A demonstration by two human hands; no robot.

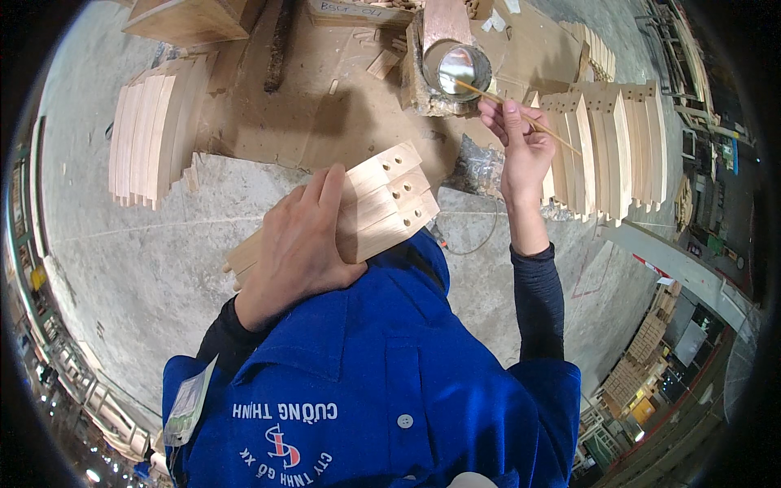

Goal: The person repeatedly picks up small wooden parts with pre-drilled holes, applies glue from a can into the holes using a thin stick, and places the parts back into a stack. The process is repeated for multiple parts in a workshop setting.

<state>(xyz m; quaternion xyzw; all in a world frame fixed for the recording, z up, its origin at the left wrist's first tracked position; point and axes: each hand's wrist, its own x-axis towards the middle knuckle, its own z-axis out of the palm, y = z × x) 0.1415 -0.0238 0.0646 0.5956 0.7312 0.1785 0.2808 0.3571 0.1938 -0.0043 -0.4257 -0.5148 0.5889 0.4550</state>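
My left hand (301, 232) is closed around several pale wooden pieces (374, 203) stacked side by side. Their far ends show pairs of round drilled holes; small round pegs seem to stick out at the near end. Between the fingers and thumb of my right hand (525, 146) is a thin wooden stick (480, 92). Its tip reaches into a round cup (464, 71) holding something whitish. The cup sits on a crusted block (439, 102) at the far side of the work surface.
Curved wooden pieces (154, 130) stand in a row at the left edge of the cardboard-covered table (313, 122). More drilled pieces (606, 146) stand at the right. A wooden box (191, 18), a dark bar (281, 49) and a labelled carton (358, 13) are at the back.
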